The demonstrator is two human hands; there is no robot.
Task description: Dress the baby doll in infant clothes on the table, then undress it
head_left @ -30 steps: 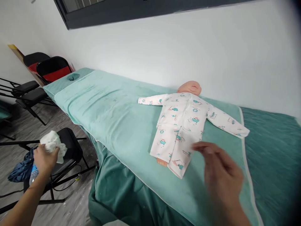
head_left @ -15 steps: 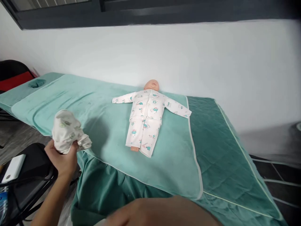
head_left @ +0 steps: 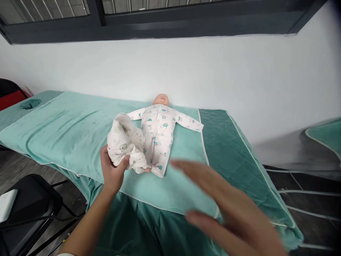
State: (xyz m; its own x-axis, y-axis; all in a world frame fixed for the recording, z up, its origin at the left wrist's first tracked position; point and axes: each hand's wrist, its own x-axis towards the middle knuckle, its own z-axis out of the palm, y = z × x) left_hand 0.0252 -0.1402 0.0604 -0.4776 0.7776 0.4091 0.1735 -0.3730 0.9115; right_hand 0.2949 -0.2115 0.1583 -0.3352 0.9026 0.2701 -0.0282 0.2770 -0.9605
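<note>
A baby doll (head_left: 161,99) lies on its back on the bed, its arms spread, dressed in a white printed jacket and trousers (head_left: 162,149). My left hand (head_left: 113,170) grips a bunched white printed baby garment (head_left: 125,142), which hangs in front of the doll's left-hand side in view and hides part of one sleeve and one trouser leg. What kind of garment it is, I cannot make out. Lower right, my right hand (head_left: 226,202) is blurred but holds nothing, its thumb and fingers apart, over the front part of the bed.
A light green cover (head_left: 69,117) lies over the bed, with a darker quilted cover (head_left: 226,142) at the right. A black chair (head_left: 34,202) with a white device (head_left: 7,204) stands at lower left. Behind the bed is a white wall (head_left: 213,71) under a dark window frame (head_left: 170,26).
My left hand has carried the bunched garment rightward, close to the doll's legs. My right hand has risen from the bottom edge and moved right, its fingers now apart. The view has shifted slightly.
</note>
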